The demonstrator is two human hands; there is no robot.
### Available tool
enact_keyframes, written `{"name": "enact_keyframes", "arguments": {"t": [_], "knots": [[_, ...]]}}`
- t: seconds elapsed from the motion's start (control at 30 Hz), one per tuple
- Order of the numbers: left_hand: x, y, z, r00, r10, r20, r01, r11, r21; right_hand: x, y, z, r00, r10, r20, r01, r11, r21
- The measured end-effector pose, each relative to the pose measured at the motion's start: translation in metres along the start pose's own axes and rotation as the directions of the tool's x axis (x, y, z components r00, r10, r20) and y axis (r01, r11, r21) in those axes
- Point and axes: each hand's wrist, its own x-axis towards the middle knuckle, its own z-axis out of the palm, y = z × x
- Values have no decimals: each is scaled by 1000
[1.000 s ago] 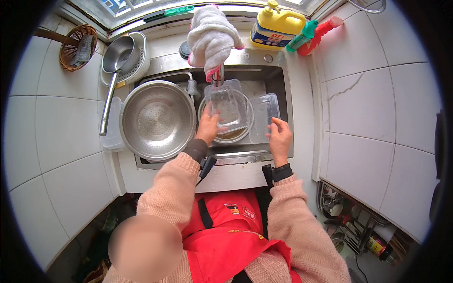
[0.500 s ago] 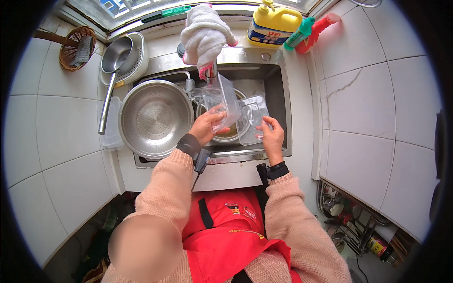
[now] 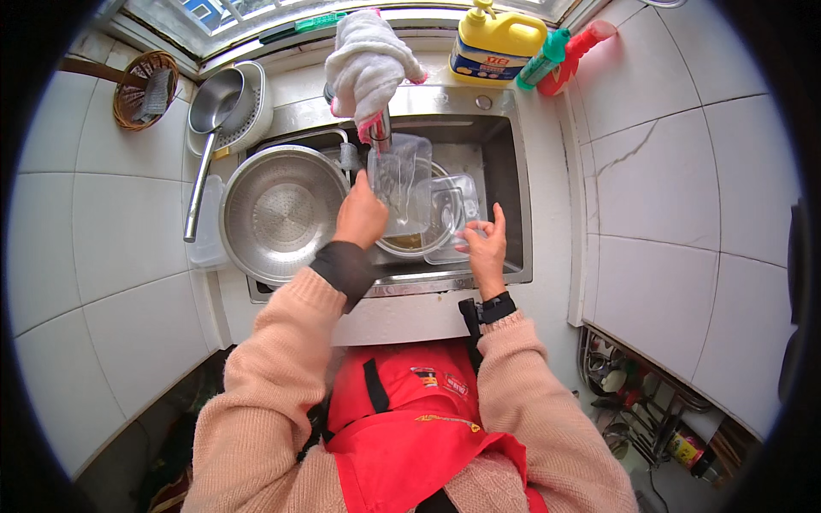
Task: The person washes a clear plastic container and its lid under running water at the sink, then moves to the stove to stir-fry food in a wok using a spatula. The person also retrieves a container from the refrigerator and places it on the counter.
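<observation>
My left hand (image 3: 363,214) is closed on the left side of a clear plastic box (image 3: 400,184), whose wall is wet and tilted beneath the tap. At the edge of a clear plastic lid (image 3: 453,248), my right hand (image 3: 484,246) pinches with thumb and fingertip while another finger points up. The lid lies partly behind the box. Below both, a round metal bowl (image 3: 402,253) holds some yellowish water in the sink (image 3: 506,179). A white towel with pink edging (image 3: 369,64) is wrapped over the tap (image 3: 382,137).
A large metal strainer basin (image 3: 282,214) covers the sink's left side. Left of it are a long-handled saucepan (image 3: 215,101), a white colander (image 3: 256,120) and a wicker basket (image 3: 137,101). A yellow jug (image 3: 500,47), green bottle (image 3: 543,60) and red bottle (image 3: 581,58) stand back right.
My left hand has shifted from the box's near end to its left side, and the box has turned its broad face toward me. The lid has moved slightly, with my right hand beside it.
</observation>
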Motion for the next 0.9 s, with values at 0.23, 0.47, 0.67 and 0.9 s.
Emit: {"name": "enact_keyframes", "arguments": {"t": [0.23, 0.47, 0.67, 0.9], "knots": [[-21, 13, 5, 805, 474, -357, -349, 865, 361, 2, -31, 8, 815, -580, 10, 410, 563, -717], [-38, -1, -12, 725, 579, -372, -431, 803, 411, -11, -61, -24, 741, -663, 106, 507, 450, -735], [-50, 9, -17, 665, 637, -391, -531, 771, 352, -31, -78, -48, 568, -806, -167, 561, 527, -639], [-28, 26, -2, 550, 782, -292, -746, 618, 249, -88, -66, -63, 557, -768, -316, 429, 591, -683]]}}
